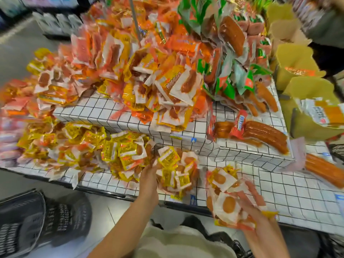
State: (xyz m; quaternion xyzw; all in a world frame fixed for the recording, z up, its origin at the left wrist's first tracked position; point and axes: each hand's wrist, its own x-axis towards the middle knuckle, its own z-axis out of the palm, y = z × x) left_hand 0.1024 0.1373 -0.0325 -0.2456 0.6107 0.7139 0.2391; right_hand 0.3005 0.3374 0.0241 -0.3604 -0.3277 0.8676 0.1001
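Left hand [149, 176]: extended to the yellow packet heap [175, 175]; fingertips are at the heap; blur hides whether they grip.
Right hand [255, 205]: fingers and thumb curled round a packet bundle [225, 200].
Packet bundle: held over the front edge of the display table [279, 192], right of the heap.
Yellow packet heap: lies on the table's lower tier.
Sausage pack [264, 135]: lies on the upper tier, right side.

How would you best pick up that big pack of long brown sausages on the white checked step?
Grip the sausage pack across its narrow middle, from above on the near side: it lies flat and long, near edge free. The right hand is full of packets, so the left hand would suit.
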